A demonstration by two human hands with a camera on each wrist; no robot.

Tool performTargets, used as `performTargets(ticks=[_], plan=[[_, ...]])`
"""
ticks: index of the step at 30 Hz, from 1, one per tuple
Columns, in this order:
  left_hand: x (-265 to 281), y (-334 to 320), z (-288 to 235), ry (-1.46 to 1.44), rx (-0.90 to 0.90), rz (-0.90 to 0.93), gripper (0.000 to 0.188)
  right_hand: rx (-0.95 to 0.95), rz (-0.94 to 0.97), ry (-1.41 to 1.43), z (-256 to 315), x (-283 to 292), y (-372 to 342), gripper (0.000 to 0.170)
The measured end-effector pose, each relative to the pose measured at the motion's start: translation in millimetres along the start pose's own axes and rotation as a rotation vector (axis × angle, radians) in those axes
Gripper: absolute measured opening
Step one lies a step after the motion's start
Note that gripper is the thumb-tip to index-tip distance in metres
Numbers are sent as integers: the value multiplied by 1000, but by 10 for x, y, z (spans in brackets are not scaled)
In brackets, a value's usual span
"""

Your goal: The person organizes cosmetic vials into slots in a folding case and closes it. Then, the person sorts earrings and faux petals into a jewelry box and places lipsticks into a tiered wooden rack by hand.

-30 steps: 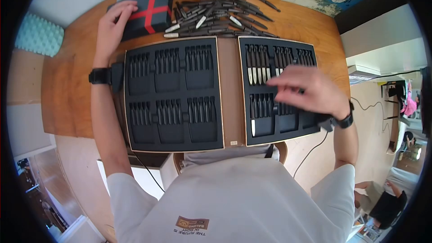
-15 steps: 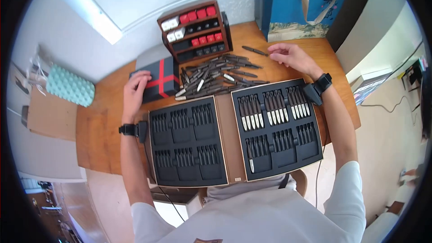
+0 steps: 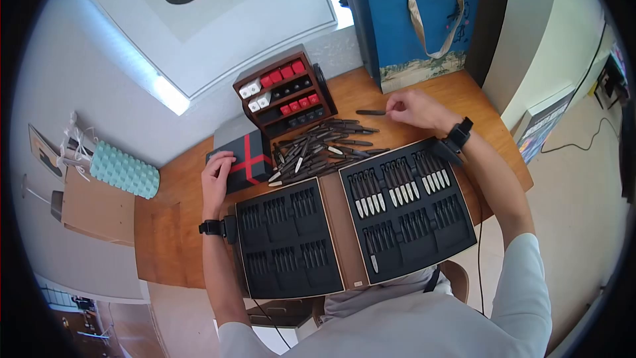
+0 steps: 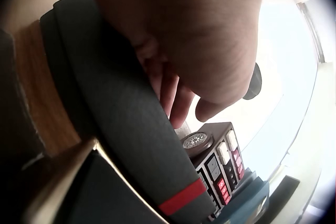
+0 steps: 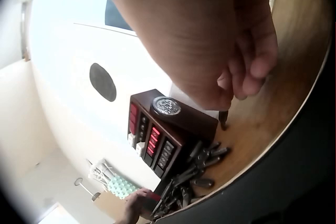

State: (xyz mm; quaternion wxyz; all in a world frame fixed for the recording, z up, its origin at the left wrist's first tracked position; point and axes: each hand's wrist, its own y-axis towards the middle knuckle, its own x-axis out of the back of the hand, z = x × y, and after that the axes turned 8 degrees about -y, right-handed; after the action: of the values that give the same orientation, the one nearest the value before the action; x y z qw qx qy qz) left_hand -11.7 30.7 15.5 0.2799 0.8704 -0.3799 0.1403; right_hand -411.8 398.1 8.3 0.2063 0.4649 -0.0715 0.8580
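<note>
At the desk's far right, my right hand point(image 3: 417, 111) pinches the end of a dark pen point(image 3: 371, 112) lying apart from the pile. In the right wrist view the pen point(image 5: 224, 119) sticks out below the fingertips. My left hand point(image 3: 217, 176) rests with relaxed fingers on a black box point(image 3: 259, 170) with a red ribbon. A heap of dark pens point(image 3: 318, 142), a few with pale parts, lies between the hands. Nearer the body is an open two-part case point(image 3: 356, 245); its right tray holds rows of pale-ended pens, its left tray shows slots without any.
Behind the pile stands a wooden rack point(image 3: 275, 79) of red, white and black cubes. Blue paper bags point(image 3: 411, 33) stand at the back right. A teal bumpy roller point(image 3: 124, 169) is at the left, and a cable point(image 3: 481, 258) hangs past the case's right side.
My right hand has gone from above the right tray to the lone pen at the back and taken hold of its end. The head view has tilted up; my left hand stays on the box.
</note>
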Motion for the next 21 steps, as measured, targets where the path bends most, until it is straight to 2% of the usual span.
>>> performTargets(ticks=[5, 6, 9, 13, 15, 17, 21], plan=[[2, -7, -17, -20, 9, 14, 20, 24, -248, 164, 352, 259, -477, 18], [0, -3, -10, -30, -2, 7, 20, 16, -236, 163, 451, 309, -594, 18], [14, 0, 8, -18, 15, 8, 22, -72, -182, 331, 796, 361, -919, 14], [29, 4, 19, -38, 22, 4, 24, 37, 59, 608, 1087, 172, -1190, 3], [38, 8, 30, 2, -18, 18, 25, 175, 122, 494, 1199, 31, -1247, 5], [38, 4, 35, 3, 5, 17, 25, 203, 241, 500, 1335, -80, -1286, 8], [50, -4, 58, 13, 15, 31, 30, 257, 296, 433, 1405, -273, -1331, 10]])
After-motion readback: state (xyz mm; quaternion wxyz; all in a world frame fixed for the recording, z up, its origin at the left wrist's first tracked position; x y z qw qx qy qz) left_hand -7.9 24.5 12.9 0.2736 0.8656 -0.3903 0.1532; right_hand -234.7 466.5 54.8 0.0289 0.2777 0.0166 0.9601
